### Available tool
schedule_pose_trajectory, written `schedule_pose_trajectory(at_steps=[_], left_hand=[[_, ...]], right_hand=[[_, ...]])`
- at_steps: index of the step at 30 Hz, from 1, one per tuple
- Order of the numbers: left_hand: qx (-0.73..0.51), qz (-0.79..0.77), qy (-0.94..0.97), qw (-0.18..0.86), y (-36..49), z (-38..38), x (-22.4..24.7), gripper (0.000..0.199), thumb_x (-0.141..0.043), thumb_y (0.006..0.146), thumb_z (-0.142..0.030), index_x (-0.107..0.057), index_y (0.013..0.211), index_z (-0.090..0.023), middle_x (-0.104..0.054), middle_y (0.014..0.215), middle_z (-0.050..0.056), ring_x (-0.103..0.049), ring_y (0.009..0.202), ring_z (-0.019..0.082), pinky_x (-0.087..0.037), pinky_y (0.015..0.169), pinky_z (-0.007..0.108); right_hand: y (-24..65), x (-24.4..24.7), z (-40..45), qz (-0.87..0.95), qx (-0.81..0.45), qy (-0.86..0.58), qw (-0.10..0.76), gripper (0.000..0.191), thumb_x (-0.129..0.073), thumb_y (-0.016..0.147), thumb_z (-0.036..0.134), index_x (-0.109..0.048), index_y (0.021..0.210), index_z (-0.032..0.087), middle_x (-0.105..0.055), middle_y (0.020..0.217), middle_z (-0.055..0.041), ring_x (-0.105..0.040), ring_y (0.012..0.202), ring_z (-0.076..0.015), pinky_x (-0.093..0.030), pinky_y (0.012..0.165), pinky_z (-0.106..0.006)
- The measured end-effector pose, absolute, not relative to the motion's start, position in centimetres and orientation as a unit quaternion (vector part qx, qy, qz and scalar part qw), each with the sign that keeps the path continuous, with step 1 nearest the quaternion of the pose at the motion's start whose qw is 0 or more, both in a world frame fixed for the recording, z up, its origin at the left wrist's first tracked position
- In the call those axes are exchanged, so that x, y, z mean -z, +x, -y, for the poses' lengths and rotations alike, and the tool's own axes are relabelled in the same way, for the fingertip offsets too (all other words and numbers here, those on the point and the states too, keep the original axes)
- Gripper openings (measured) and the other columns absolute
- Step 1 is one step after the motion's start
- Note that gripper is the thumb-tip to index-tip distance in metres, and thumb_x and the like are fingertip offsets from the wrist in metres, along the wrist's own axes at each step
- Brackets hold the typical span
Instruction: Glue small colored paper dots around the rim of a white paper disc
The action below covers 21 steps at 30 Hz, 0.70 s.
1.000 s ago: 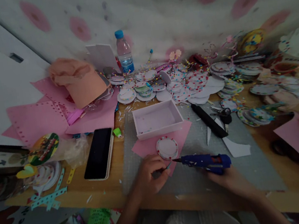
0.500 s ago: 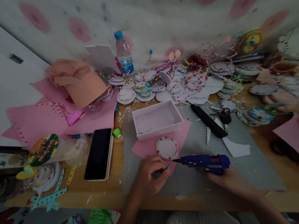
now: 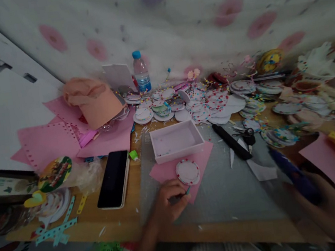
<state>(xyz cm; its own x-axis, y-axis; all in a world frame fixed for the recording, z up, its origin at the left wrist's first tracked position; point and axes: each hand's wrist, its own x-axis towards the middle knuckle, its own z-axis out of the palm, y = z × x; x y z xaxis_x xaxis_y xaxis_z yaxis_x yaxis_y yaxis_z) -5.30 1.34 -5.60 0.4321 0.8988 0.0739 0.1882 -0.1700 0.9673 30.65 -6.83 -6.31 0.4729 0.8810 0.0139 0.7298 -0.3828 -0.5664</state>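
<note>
My left hand is closed in a pinch at the lower edge of a round white paper disc with red dots round its rim. Between thumb and finger sticks out the tip of a thin teal strip; the rest of it is hidden. The disc lies on a piece of pink paper on the grey cutting mat. Off to the right, my right hand is wrapped round a dark blue glue gun, both smeared by motion.
A shallow white box stands behind the disc. Right of it lie a black-handled knife and keys. A phone lies at the left. Decorated discs are heaped along the back, near a water bottle.
My right hand has swung the glue gun away from the disc's lower edge, out to the right. My left hand keeps its pinch by the disc. The view has shifted slightly.
</note>
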Motion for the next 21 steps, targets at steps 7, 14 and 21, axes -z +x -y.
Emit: schedule_pose_trajectory(at_steps=[7, 14, 21], left_hand=[[-0.385, -0.434, 0.587, 0.565, -4.9, -1.1, 4.8, 0.024, -0.061, 0.08, -0.025, -0.06, 0.058, -0.015, -0.051, 0.065, 0.0, -0.049, 0.066, 0.013, -0.037, 0.064, 0.025], [-0.42, -0.543, 0.446, 0.574, -2.0, 0.2, 3.6, 0.025, -0.058, 0.076, -0.028, -0.059, 0.054, -0.016, -0.054, 0.057, -0.001, -0.051, 0.063, 0.014, -0.038, 0.06, 0.025], [-0.442, -0.552, 0.469, 0.529, 0.2, 1.3, 2.2, 0.023, -0.059, 0.072, -0.025, -0.052, 0.051, -0.018, -0.05, 0.057, -0.001, -0.048, 0.061, 0.014, -0.04, 0.06, 0.026]], right_hand=[[32.1, 7.7, 8.1, 0.594, 0.085, -0.789, 0.135, 0.041, -0.053, 0.075, 0.037, -0.055, 0.11, 0.017, -0.064, 0.09, -0.025, -0.06, 0.088, -0.0422, -0.047, 0.071, -0.054], [21.6, 4.1, 6.9, 0.768, 0.024, -0.553, 0.322, 0.024, -0.061, 0.077, 0.025, -0.05, 0.098, 0.025, -0.06, 0.082, -0.0099, -0.059, 0.072, -0.0252, -0.047, 0.061, -0.038], [13.6, 3.3, 3.0, 0.884, 0.027, -0.327, 0.333, 0.017, -0.04, 0.087, 0.007, -0.051, 0.087, 0.019, -0.06, 0.068, -0.0026, -0.05, 0.062, -0.0175, -0.04, 0.06, -0.032]])
